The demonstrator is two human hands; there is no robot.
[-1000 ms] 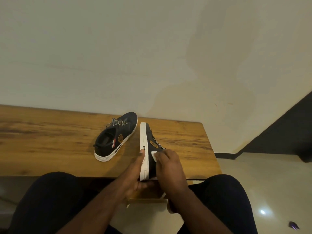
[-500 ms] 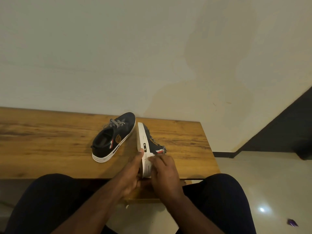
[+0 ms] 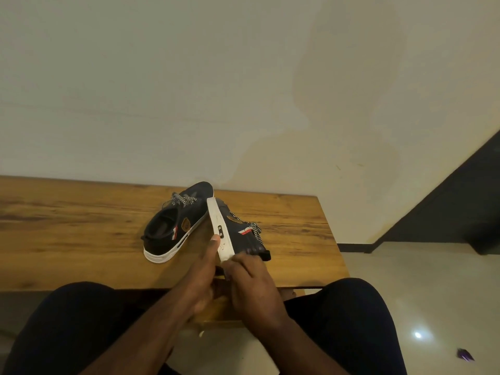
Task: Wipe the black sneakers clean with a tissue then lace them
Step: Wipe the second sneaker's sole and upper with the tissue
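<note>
The held sneaker (image 3: 238, 234) is tipped on edge over the bench (image 3: 81, 239), clamped at the sole by the left hand (image 3: 205, 269). The right hand (image 3: 249, 274) is curled at the heel; whether it holds a tissue cannot be told. Judged risk: hard rubbing could twist the shoe loose. Since a second ago, the right hand has slid toward the heel.
</note>
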